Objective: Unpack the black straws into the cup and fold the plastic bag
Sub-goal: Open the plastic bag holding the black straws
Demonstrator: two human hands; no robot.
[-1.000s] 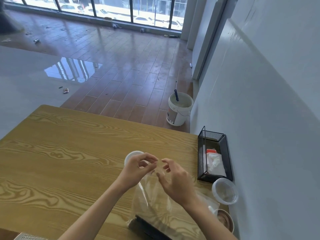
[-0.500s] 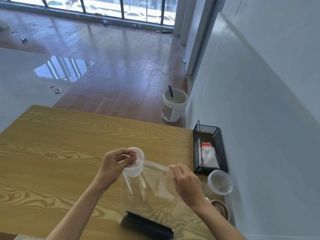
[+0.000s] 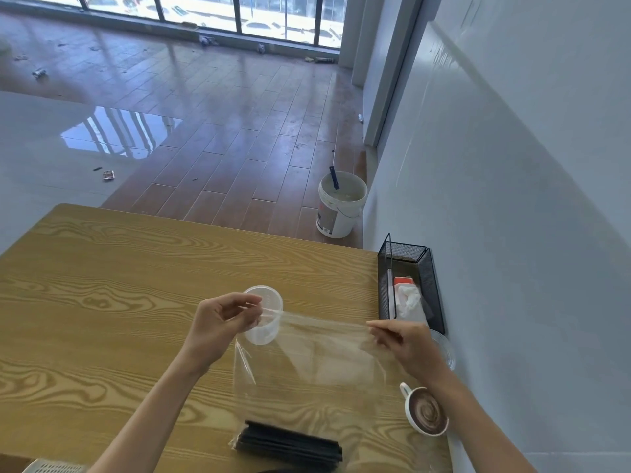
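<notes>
Together, the left hand (image 3: 222, 322) and right hand (image 3: 406, 343) pinched the clear plastic bag (image 3: 307, 363) mouth taut in their fingers (black straws (image 3: 288, 445) bunched at its bottom) before the translucent cup (image 3: 264, 314).

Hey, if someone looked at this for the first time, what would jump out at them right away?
First, the clear plastic bag stretched wide at its top between the left hand and the right hand, low in the middle of the wooden table. Next, the bundle of black straws lying in the bag's bottom at the near edge, and the clear cup standing just behind the left hand.
</notes>
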